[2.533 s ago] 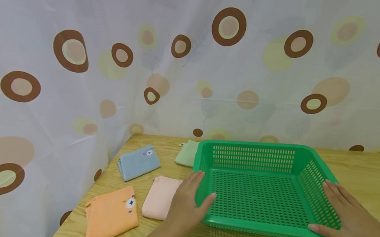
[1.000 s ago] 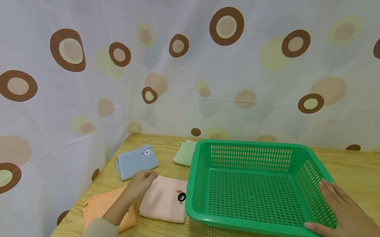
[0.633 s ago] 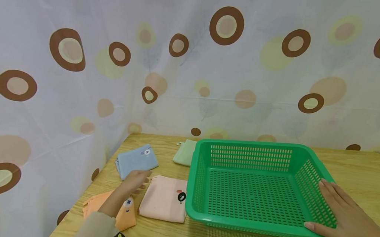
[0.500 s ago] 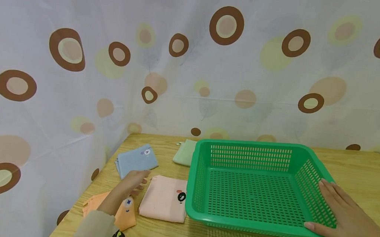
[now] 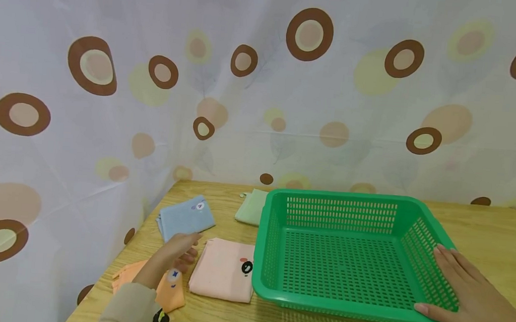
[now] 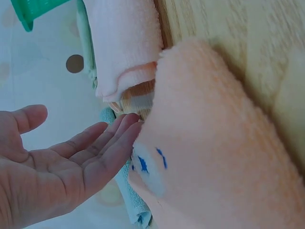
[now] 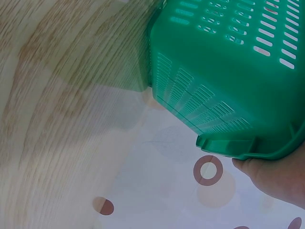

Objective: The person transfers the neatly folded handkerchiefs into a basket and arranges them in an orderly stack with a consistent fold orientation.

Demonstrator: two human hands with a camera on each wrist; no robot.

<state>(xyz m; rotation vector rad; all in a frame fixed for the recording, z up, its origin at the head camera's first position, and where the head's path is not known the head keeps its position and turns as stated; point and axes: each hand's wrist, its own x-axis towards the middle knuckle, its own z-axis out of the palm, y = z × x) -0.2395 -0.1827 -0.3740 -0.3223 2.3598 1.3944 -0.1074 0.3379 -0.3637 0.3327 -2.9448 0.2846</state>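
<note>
- The left hand (image 5: 172,258) is over the orange cloth (image 5: 170,298), near the left edge of the pink cloth (image 5: 223,274).
- Its grip is released: fingers loosely extended, thumb apart from them.
- In the left wrist view the fingertips are right at the orange cloth's edge; I cannot tell if they touch it.
- The right hand (image 5: 479,299) rests on the right rim of the basket (image 5: 342,305), fingers straight, thumb at the near right corner; its grip is unclenched.
- The basket, green with slotted walls, stands on the worktop (image 5: 493,240).
- The orange cloth lies nearest at the left, partly hidden by the left hand, a blue-and-white motif showing.
- The pink cloth lies folded between the orange cloth and the basket, its right edge just beside the basket.
- The blue cloth (image 5: 185,218) lies folded just beyond the left hand.
- The green cloth (image 5: 250,208) lies farther back, partly hidden by the basket.
- A beige sleeve (image 5: 128,310) shows below the left hand.
- A ring-printed curtain (image 5: 254,95) hangs behind and to the left.
</note>
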